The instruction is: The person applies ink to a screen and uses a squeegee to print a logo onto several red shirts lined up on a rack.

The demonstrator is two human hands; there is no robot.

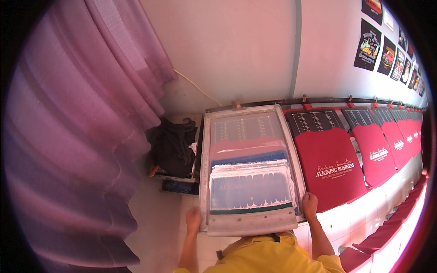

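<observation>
A screen printing frame (299,173) lies in front of me, over a dark platen and a red shirt that show through its mesh. My left hand (193,219) is closed at the near left corner of the frame. My right hand (310,204) is closed on its right side, near the front. White ink (248,169) is smeared across the mesh, thickest in a band at the middle with drips below. A wide squeegee (253,221) with a pale handle and green blade rests at the near end of the screen, touched by neither hand.
Printed red shirts (331,175) on dark platens run in a row to the right, along a wall rail (327,98). Dark cloth (175,145) is heaped at the left. A purple curtain (82,136) hangs beside it. More red cloth (391,232) lies at the lower right.
</observation>
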